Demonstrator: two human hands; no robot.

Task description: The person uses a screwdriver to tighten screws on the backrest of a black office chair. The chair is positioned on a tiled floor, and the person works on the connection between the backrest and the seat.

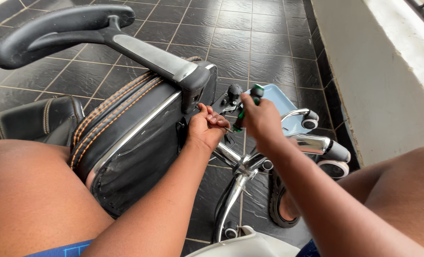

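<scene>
Bare knees fill the bottom corners, and between them an office chair (126,138) lies tipped on its side across the person's lap, black seat with orange stitching turned up on edge. Its black armrest (54,31) juts out to the upper left on a silver bracket. Under everything runs a floor (250,43) of dark glossy tiles with pale grout lines.

Moving right, the left hand (204,128) rests on the seat's underside by the armrest mount, fingers curled together, seemingly pinching something small, though I cannot tell what. Just beside it the right hand (262,119) has its fingers clamped on a green-and-black screwdriver (245,107), tip angled down toward the left hand. Below them the chrome chair base (243,166) spreads its legs and castors over the tiles, with a black sandal (276,200) near it. A light blue tray (281,102) lies behind the hands. Far right, a pale plastered wall (378,81) rises from the floor.
</scene>
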